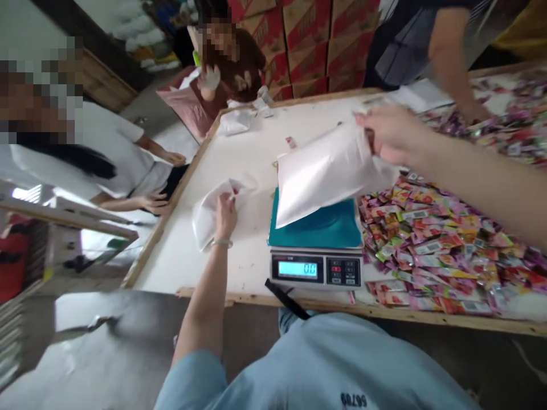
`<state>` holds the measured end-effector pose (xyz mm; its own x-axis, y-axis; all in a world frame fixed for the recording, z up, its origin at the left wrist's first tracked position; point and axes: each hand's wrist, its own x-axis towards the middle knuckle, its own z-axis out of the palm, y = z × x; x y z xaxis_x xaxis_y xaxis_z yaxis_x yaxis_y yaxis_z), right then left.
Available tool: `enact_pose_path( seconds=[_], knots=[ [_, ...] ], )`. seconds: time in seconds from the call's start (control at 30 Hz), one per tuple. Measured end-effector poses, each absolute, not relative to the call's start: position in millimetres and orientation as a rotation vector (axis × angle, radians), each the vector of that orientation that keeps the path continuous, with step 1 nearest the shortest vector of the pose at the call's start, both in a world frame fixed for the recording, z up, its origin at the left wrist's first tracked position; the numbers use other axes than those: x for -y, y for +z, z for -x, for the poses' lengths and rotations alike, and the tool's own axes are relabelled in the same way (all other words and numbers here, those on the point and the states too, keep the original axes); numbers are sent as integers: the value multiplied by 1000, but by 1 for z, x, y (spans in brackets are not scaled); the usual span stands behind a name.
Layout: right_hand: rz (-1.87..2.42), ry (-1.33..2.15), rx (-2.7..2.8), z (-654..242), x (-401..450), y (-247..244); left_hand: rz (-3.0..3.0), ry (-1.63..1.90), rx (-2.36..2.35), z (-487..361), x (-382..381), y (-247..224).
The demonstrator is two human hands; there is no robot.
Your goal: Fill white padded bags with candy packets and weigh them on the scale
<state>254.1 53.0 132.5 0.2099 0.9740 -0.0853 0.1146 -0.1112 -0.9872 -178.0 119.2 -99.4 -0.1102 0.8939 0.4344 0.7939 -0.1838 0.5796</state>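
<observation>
My right hand (391, 134) grips a full white plastic bag (320, 171) by its upper right corner, tilted over the teal pan (316, 230) of a digital scale. Whether the bag touches the pan I cannot tell. The scale's lit display (298, 269) reads 0.0. To the left, my left hand (226, 215) has its fingers closed on the opening of a second white plastic bag (207, 219) on the white table (252, 273). A bit of red shows at that bag's opening.
Small colourful snack packets (436, 245) are heaped right of the scale. Another white bag (235, 122) lies at the far left corner. People stand or sit around the table; one person's hand (472, 111) reaches into the packets. Red and brown cartons (305, 45) are stacked behind.
</observation>
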Motion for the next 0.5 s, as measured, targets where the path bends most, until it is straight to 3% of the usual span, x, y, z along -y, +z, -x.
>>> enact_pose_path(
  seconds=[0.1,0.3,0.5],
  knots=[
    [1534,1403,1015,-264,-7,85,-2130,1148,-1739,173,-92,-99],
    [1712,825,1301,-347,53,38,-2247,1269,-1648,157,-27,-52],
    [1778,827,1192,-370,57,22,-2197,1351,-1553,83,-10,-24]
  ],
)
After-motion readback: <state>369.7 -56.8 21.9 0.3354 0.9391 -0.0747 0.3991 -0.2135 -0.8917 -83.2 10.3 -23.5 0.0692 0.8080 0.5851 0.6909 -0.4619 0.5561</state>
